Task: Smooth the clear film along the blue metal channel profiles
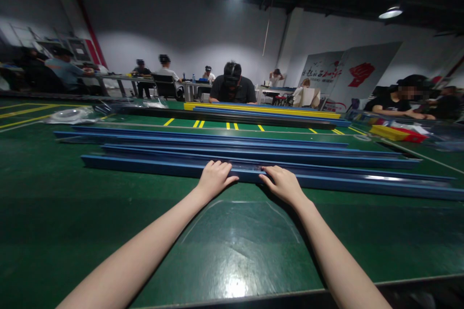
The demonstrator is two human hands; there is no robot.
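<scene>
Head view: left hand (214,177), right hand (281,183), fingers curled over nearest blue rail (145,165); rail runs left-right.

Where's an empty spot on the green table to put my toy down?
Bare green table lies on the near side of the nearest blue rail, left of the left hand and right of the right hand. Beyond it more blue rails crowd together.
</scene>
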